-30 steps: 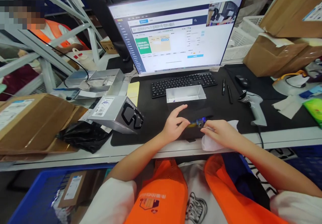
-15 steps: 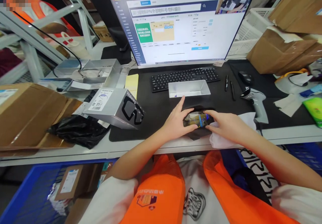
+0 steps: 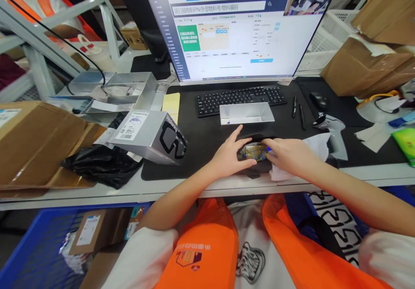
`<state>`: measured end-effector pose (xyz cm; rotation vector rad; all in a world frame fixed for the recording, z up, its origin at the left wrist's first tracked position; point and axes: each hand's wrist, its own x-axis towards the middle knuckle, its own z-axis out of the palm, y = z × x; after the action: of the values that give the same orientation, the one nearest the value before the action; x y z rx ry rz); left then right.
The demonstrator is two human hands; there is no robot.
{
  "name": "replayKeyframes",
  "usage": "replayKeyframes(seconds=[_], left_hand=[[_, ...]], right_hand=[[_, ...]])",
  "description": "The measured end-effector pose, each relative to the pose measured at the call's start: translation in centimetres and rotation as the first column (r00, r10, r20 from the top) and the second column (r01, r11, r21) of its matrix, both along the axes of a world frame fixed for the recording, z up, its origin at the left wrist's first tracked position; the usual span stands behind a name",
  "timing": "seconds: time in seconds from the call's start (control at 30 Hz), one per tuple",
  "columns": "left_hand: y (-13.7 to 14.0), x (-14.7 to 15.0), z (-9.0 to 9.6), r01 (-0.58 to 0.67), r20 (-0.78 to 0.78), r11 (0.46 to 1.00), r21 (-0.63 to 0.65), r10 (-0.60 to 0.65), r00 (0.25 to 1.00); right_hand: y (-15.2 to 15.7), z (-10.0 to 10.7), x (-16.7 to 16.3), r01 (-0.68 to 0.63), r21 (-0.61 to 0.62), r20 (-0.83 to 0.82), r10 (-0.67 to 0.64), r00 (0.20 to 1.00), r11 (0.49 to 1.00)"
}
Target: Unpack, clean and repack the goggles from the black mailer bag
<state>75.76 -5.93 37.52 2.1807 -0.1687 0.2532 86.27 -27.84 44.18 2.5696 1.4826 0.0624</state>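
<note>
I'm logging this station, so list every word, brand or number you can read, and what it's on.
"Wakening" or "Wokening" (second letter unclear): the silver box.
"请扫描物料PN/外部物料号/物料编码": text bar on the screen, its first characters blurry.
Too small or blurred to read surely: the green panel and the screen's smaller lines and numbers; the silver box's label fine print; the orange vest print; the carton label.

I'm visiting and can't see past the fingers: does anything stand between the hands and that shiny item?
Nothing visible does. The left hand is at the left end of the shiny item, the right hand at its right. A white sheet lies under the right hand, to one side.
</note>
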Motion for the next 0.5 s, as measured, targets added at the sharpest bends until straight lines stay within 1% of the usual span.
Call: replayKeyframes(seconds=[0.13, 0.23, 0.37, 0.5], left_hand=[[0.1, 0.1, -0.1, -0.019, -0.009, 1.000, -0.016, 0.019, 1.000], [0.1, 0.1, 0.0, -0.018, -0.026, 1.000, -0.018, 0.017, 1.000], [0.1, 0.2, 0.0, -0.021, -0.026, 0.999, -0.026, 0.020, 0.999], [0.1, 0.4, -0.1, -0.039, -0.027, 0.998, -0.042, 0.038, 0.999]], right_hand=[[-0.9, -0.2, 1.4, 0.009, 0.120, -0.078, 0.000, 0.997, 0.993], [-1.6, -0.2, 2.3, 0.094, 0.220, -0.201, -0.049, 0.978, 0.971], [-2.1, -0.1, 3.2, 0.222, 0.333, -0.350, -0.099, 0.932, 0.916], [-2.1, 0.0, 4.2, 0.309, 0.423, -0.470, -0.086, 0.879, 0.852]])
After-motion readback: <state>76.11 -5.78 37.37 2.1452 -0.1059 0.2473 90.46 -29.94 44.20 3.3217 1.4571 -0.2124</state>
